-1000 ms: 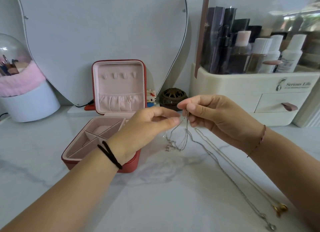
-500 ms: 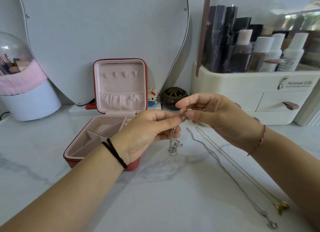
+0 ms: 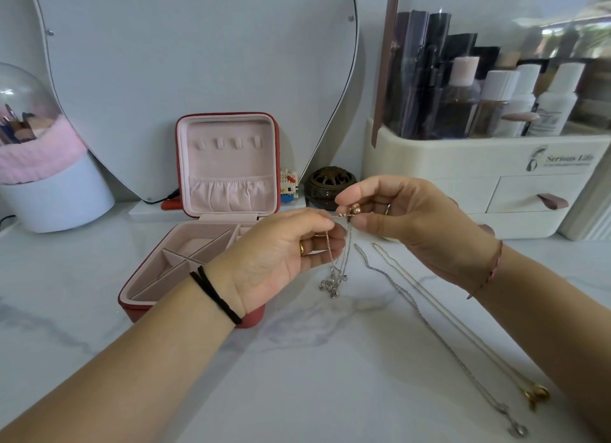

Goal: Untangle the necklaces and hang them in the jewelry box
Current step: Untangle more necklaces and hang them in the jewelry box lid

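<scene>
Free countertop (image 3: 297,360) between jewelry box (image 3: 228,165), necklaces (image 3: 417,310)

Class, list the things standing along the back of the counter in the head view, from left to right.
White brush holder → red jewelry box → block toy figure → brown lidded pot → cream cosmetics organizer.

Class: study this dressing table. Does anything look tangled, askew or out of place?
Yes: the thin chain pinched between the left hand and right hand hangs in a knotted clump. The hooks in the jewelry box hold nothing.
</scene>
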Available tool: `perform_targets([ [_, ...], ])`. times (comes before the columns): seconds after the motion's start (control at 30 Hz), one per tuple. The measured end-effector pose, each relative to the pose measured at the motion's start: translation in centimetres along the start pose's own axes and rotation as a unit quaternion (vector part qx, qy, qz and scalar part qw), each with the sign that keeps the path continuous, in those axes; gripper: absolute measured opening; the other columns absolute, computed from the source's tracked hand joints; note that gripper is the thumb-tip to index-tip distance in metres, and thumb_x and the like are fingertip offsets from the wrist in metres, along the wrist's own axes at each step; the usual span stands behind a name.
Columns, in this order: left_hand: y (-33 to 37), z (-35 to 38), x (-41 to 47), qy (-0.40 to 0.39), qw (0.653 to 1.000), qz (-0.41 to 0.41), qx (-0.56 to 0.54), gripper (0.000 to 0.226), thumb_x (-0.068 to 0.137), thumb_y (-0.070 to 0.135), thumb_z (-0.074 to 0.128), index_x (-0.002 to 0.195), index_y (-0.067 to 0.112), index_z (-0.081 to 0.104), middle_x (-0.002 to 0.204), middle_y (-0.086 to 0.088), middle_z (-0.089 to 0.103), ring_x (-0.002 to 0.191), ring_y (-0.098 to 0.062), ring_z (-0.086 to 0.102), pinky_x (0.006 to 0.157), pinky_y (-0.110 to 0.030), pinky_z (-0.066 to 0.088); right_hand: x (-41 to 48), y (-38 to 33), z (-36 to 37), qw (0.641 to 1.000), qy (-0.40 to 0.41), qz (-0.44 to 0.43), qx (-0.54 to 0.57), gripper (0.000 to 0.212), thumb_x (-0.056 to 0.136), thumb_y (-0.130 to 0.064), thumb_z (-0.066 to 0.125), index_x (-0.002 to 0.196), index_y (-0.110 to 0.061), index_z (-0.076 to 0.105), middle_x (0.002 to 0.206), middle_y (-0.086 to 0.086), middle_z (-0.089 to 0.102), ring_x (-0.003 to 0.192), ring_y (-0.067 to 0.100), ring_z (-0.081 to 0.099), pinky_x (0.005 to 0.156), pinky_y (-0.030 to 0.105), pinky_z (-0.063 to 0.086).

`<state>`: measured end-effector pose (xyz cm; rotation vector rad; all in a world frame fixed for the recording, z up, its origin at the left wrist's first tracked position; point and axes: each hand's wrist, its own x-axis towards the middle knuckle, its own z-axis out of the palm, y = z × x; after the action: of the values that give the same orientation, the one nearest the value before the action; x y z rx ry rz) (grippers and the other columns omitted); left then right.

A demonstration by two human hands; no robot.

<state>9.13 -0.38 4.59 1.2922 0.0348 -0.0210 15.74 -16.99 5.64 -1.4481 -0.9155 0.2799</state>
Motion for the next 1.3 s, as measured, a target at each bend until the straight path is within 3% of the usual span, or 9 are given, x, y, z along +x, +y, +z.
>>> perform_targets([
  [0.07,0.1,-0.1,0.0,0.005,1.0,0.012,-0.004,0.022,0.088,0.001,0.049,0.073,0.011,0.062,0.073,-0.006,0.067,0.068,-0.016,0.062,0.078,-0.031,0.053,0.0,0.0,0.0,1.0,0.005,0.0,-0.008,0.023,0.08,0.012,0.06,0.099,-0.001,0.065,0.09,0.006,0.068,0.086,0.011,0.063,0.079,0.017,0.049],
  [0.13,0.1,-0.2,0.0,0.006,1.0,0.013,-0.003,0.018,0.089,0.002,0.049,0.078,0.011,0.059,0.07,-0.005,0.064,0.061,-0.013,0.058,0.063,-0.025,0.052,-0.1,-0.1,0.1,1.0,0.006,-0.001,-0.012,0.022,0.081,0.011,0.06,0.099,0.001,0.065,0.09,0.005,0.069,0.085,0.01,0.064,0.078,0.016,0.049],
  [0.27,0.0,-0.2,-0.2,-0.005,1.0,0.002,0.025,0.004,0.082,0.008,0.059,0.084,0.01,0.061,0.062,0.001,0.048,0.047,-0.005,0.036,0.042,-0.015,0.027,-0.1,-0.1,0.2,1.0,0.011,-0.004,-0.005,0.019,0.082,0.009,0.06,0.099,0.002,0.065,0.088,0.006,0.071,0.086,0.011,0.066,0.079,0.016,0.049],
  [0.43,0.1,0.0,-0.6,-0.019,0.996,0.009,0.09,0.032,0.067,0.02,0.066,0.096,0.006,0.065,0.048,0.014,0.044,0.045,-0.003,0.024,0.045,-0.016,0.016,-0.2,-0.2,0.5,1.0,0.013,-0.009,-0.003,0.017,0.078,0.002,0.064,0.095,-0.002,0.066,0.084,0.004,0.071,0.082,0.011,0.066,0.076,0.016,0.05],
  [0.7,-0.4,0.0,-0.4,0.007,0.995,0.026,0.091,0.023,0.061,0.022,0.071,0.081,0.011,0.068,0.051,0.01,0.036,0.045,-0.004,0.021,0.044,-0.017,0.016,-0.1,-0.1,1.0,0.999,0.054,-0.002,-0.005,0.013,0.078,-0.005,0.067,0.087,-0.013,0.069,0.086,0.007,0.072,0.082,0.023,0.057,0.06,0.015,0.046],
  [0.77,-0.3,0.2,-0.4,0.003,0.997,0.022,0.075,0.011,0.063,0.021,0.069,0.069,0.014,0.063,0.052,0.008,0.032,0.045,-0.005,0.023,0.045,-0.019,0.015,-0.1,-0.1,1.0,0.998,0.059,-0.005,-0.005,0.012,0.075,-0.011,0.069,0.085,-0.016,0.07,0.088,0.014,0.07,0.079,0.026,0.053,0.055,0.014,0.044],
  [0.9,-0.3,0.1,-0.3,-0.013,0.999,-0.011,0.032,0.022,0.07,0.018,0.069,0.06,0.019,0.049,0.058,0.004,0.035,0.047,-0.006,0.028,0.045,-0.02,0.017,-0.1,0.1,1.0,0.998,0.062,-0.012,-0.005,0.014,0.071,-0.016,0.07,0.084,-0.018,0.071,0.096,0.028,0.066,0.076,0.027,0.048,0.051,0.015,0.042],
  [1.1,-0.3,-0.2,-0.1,-0.005,1.0,-0.024,0.006,0.018,0.081,0.02,0.059,0.063,0.019,0.057,0.057,0.005,0.038,0.047,-0.006,0.03,0.043,-0.018,0.019,0.1,0.2,0.7,0.997,0.076,0.002,0.028,0.018,0.067,-0.015,0.07,0.085,-0.013,0.068,0.089,0.016,0.068,0.055,0.007,0.044,0.045,0.014,0.032],
  [1.3,-0.4,-0.4,0.0,-0.007,1.0,-0.016,0.008,0.013,0.074,0.028,0.063,0.066,0.018,0.065,0.058,0.006,0.04,0.048,-0.006,0.034,0.042,-0.017,0.022,0.2,0.3,0.4,0.996,0.081,0.005,0.034,0.012,0.08,-0.004,0.062,0.09,-0.008,0.066,0.076,0.007,0.061,0.049,0.006,0.036,0.045,0.016,0.029],
])
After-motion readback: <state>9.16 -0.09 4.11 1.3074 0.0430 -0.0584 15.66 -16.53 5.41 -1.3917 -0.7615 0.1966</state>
